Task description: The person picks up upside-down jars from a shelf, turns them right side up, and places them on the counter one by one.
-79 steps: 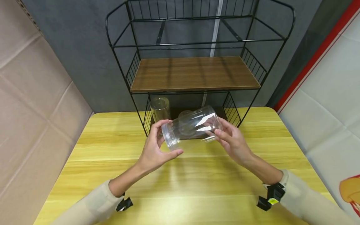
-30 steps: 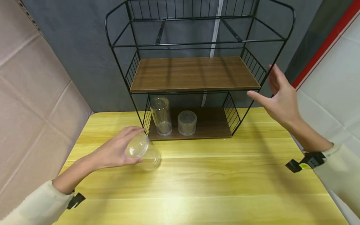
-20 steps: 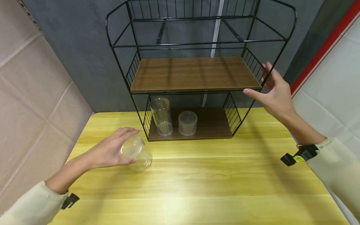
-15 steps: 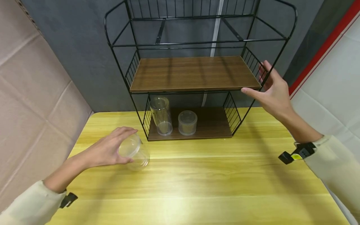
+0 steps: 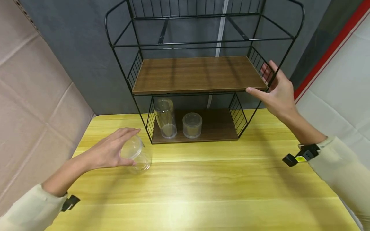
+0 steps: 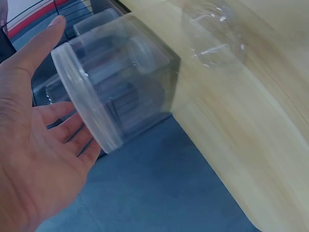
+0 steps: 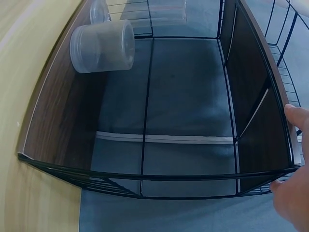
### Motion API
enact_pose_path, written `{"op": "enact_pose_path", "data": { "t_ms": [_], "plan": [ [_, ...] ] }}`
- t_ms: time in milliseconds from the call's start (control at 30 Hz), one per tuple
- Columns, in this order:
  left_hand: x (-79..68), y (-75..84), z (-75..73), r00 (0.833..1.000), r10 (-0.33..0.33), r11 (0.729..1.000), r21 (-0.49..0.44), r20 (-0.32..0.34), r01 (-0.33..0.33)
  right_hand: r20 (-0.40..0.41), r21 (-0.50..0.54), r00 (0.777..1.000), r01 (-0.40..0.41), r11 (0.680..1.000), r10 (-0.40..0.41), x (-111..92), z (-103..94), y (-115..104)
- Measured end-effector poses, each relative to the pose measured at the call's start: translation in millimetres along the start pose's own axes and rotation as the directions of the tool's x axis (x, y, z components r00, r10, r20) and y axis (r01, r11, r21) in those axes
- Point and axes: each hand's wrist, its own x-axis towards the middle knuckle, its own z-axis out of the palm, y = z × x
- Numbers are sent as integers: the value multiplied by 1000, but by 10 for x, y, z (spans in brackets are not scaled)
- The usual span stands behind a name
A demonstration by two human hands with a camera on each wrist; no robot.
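Observation:
A clear plastic jar (image 5: 138,155) stands upright on the table, left of the rack's front corner. My left hand (image 5: 114,150) holds it around the top, the fingers on the far side and the thumb on the near side. In the left wrist view the palm stays apart from the jar's ridged end (image 6: 87,99). At the right end of a black wire rack (image 5: 199,93), my right hand (image 5: 278,93) grips the frame. Its thumb lies at the front edge of the upper wooden shelf (image 5: 199,73), and its fingers reach around the wire side.
On the rack's lower shelf (image 5: 218,128) stand a tall clear jar (image 5: 164,117) at the left and a short lidded jar (image 5: 192,125) beside it. A grey wall (image 5: 110,86) rises behind. Cloth-like panels border the wooden table (image 5: 202,186) on both sides.
Both hands held the jar in front of the rack earlier. The left hand has since carried it down and left onto the table. The right hand let go and moved onto the rack's right side.

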Motion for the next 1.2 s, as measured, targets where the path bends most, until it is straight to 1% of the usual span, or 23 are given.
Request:
{"op": "enact_pose_path", "data": {
  "t_ms": [67, 133, 233, 333, 400, 533, 633, 700, 900, 1000, 1200],
  "plan": [
    [23, 41, -13, 1000, 4, 1000, 1, -24, -4, 1, -1, 1000, -2, 1000, 2, 1, 3, 0],
    [55, 96, -27, 999, -7, 1000, -17, -38, 6, 2, -8, 1000, -2, 1000, 2, -2, 1, 1],
    [117, 205, -44, 998, -36, 997, -64, -45, 33, 6, -6, 1000, 3, 1000, -3, -5, -1, 8],
    [204, 317, -40, 998, -43, 993, -117, -55, 36, 5, -4, 1000, 10, 1000, -10, -6, -3, 11],
    [274, 395, -25, 997, -34, 988, -153, -67, 24, 1, -1, 1000, 11, 1000, -11, -10, -8, 8],
    [428, 544, 36, 993, -14, 972, -236, -115, -14, -3, -2, 1000, 5, 1000, -5, -10, -14, -3],
    [531, 642, 108, 988, -22, 954, -297, -153, -25, 3, -6, 1000, 4, 1000, -4, -6, -9, -6],
    [590, 699, 163, 985, -43, 941, -337, -166, -16, 7, -1, 1000, 3, 1000, -3, 3, -1, -3],
    [777, 852, 355, 978, -139, 902, -428, -158, 59, -1, -4, 1000, 2, 1000, -2, 15, 5, 19],
    [885, 909, 443, 969, -191, 881, -462, -156, 99, -8, 1, 1000, 1, 1000, -1, 14, 1, 21],
    [1088, 961, 610, 949, -285, 833, -525, -132, 177, -4, 12, 1000, 11, 1000, -11, 5, 9, 21]
  ]
}}
